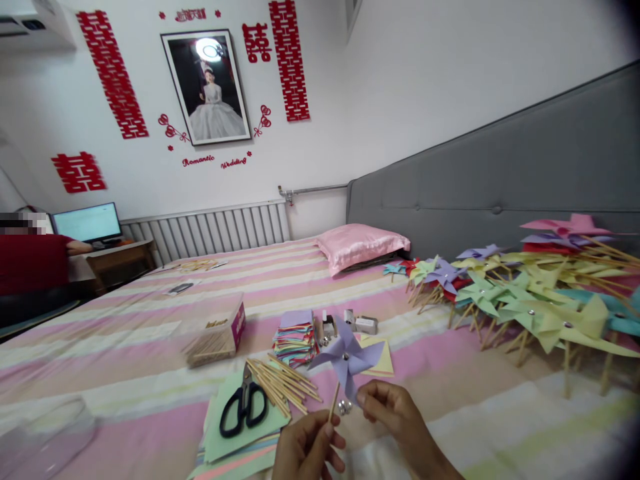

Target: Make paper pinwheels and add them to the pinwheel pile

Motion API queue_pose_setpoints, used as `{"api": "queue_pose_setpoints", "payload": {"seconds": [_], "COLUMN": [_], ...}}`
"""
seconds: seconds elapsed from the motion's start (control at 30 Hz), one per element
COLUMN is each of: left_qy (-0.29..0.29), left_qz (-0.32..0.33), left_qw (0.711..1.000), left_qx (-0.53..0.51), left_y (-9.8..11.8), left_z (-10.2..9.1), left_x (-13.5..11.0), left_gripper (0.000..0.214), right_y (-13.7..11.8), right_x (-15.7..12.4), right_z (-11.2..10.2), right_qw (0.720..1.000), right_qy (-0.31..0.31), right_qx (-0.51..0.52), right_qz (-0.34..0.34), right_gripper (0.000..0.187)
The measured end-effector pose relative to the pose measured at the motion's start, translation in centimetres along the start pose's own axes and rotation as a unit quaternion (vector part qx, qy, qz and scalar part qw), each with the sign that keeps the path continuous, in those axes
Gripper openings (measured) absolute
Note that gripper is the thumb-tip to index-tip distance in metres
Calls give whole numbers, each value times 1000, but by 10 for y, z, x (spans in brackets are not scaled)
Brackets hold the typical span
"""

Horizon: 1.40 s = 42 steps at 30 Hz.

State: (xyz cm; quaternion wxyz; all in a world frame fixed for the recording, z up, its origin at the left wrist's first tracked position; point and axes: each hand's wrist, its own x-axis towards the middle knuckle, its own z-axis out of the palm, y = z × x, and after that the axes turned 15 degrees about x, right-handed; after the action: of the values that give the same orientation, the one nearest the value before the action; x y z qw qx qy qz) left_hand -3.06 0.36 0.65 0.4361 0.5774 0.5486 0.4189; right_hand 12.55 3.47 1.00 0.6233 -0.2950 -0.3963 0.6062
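My left hand (306, 445) is closed around a thin wooden stick (333, 401), held upright low in the middle of the view. A purple paper pinwheel (349, 357) sits at the top of that stick. My right hand (393, 408) pinches a small shiny metal piece (344, 407) right beside the stick, just under the pinwheel. Both hands hover over the striped bedspread (125, 347).
Black scissors (244, 408) lie on green paper next to a bundle of sticks (283, 385). A stack of coloured paper squares (296, 339), an open box of sticks (216, 337) and small metal parts lie beyond. Several finished pinwheels (530, 293) pile at right. A person in red (35, 263) sits far left.
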Motion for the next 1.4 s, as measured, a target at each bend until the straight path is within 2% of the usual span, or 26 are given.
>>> {"api": "queue_pose_setpoints", "payload": {"seconds": [0.23, 0.3, 0.4, 0.5, 0.77, 1.07, 1.27, 1.4], "left_qy": [-20, -8, 22, 26, -12, 22, 98, 110], "left_qz": [-5, -4, -1, -6, -8, -39, -16, -7], "left_qw": [1000, 1000, 1000, 1000, 1000, 999, 994, 993], "left_qx": [6, 5, -2, -7, -8, -25, -42, -32], "left_y": [3, 1, -1, -1, 3, 6, 5, 4], "left_z": [-4, -2, 1, 2, -3, -7, -2, 0], "left_x": [-1, 0, 0, 0, 0, -1, -1, 0], "left_gripper": [40, 41, 43, 42, 38, 42, 41, 38], "right_y": [-2, -4, -6, -7, -7, -6, -5, -2], "right_x": [4, 5, 5, 5, 4, 6, 6, 7], "right_z": [-3, -4, -7, -8, -7, -10, -11, -12], "right_qw": [999, 998, 998, 998, 999, 999, 999, 999], "right_qy": [47, 58, 58, 55, 47, 40, 39, 33], "right_qx": [11, 6, -1, 1, 24, 30, 31, 29], "right_qz": [-14, -19, -17, -11, -2, -7, 2, 7], "right_gripper": [30, 30, 30, 30, 35, 34, 31, 31]}}
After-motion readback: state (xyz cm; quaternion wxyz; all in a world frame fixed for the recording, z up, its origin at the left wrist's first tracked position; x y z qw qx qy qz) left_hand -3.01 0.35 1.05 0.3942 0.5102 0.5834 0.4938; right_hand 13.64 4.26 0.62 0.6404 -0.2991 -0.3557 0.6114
